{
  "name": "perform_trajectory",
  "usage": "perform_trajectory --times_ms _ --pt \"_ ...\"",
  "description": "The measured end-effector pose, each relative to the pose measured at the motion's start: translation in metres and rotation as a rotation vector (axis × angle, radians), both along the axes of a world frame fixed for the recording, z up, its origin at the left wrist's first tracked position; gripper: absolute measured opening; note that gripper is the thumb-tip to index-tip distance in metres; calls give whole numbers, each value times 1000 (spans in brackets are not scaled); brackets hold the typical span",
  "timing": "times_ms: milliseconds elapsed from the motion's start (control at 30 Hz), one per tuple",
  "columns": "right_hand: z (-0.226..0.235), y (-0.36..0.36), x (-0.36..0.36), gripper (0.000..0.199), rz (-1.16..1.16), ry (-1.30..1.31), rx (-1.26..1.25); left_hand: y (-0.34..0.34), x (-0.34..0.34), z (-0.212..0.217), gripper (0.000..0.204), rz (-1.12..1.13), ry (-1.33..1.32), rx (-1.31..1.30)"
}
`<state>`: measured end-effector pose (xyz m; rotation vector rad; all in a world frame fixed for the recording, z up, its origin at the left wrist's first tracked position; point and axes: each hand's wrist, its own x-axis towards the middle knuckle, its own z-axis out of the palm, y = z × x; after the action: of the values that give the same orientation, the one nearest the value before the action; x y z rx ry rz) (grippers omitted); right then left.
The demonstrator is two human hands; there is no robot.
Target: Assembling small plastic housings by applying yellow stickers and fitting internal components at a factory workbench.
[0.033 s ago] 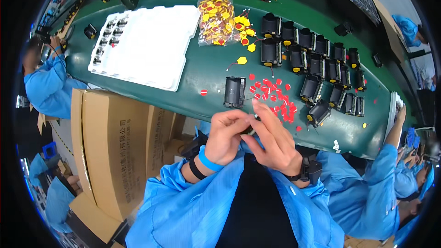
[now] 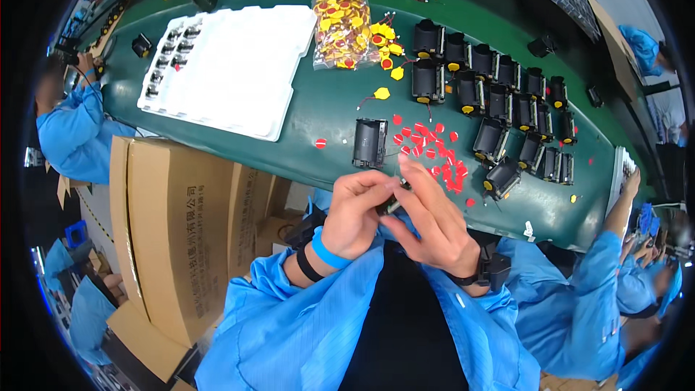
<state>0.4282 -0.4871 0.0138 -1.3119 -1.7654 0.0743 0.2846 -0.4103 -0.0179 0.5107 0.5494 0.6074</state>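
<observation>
Here, both hands meet just off the near edge of the green counter (image 2: 326,112). The left hand (image 2: 355,213) and the right hand (image 2: 434,221) pinch a small black part (image 2: 391,201) between their fingertips; it is dark, boxy, mostly hidden by fingers. Just beyond on the counter stands a black housing (image 2: 370,142), with red discs (image 2: 434,152) scattered to its right. A white tray (image 2: 232,65) lies far left.

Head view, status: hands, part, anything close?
Left hand and right hand both pinch small black part. Black housing and red discs just beyond on green bench.
</observation>
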Motion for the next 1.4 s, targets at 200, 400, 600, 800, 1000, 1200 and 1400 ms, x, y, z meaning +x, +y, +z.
perform_trajectory --times_ms 200,400,600,800,1000,1200,1400 --pt "0 -1 4 49 -7 -112 1 -5 2 9 16 -34 -55 -126" --pt "5 -12 39 58 104 464 -48 55 -29 15 59 282 793 1405" --pt "8 -2 53 64 102 406 -138 83 3 -20 81 -17 602 1825" --pt "17 -4 57 63 256 499 -109 65 13 40 82 -199 459 1785" --pt "16 -8 67 62 301 457 -84 60 16 60 79 -252 333 1856" --pt "22 -18 70 58 294 434 -228 59 16 68 81 -292 281 1902" --pt "27 -15 79 58 312 351 -318 64 18 66 85 -299 186 1838"
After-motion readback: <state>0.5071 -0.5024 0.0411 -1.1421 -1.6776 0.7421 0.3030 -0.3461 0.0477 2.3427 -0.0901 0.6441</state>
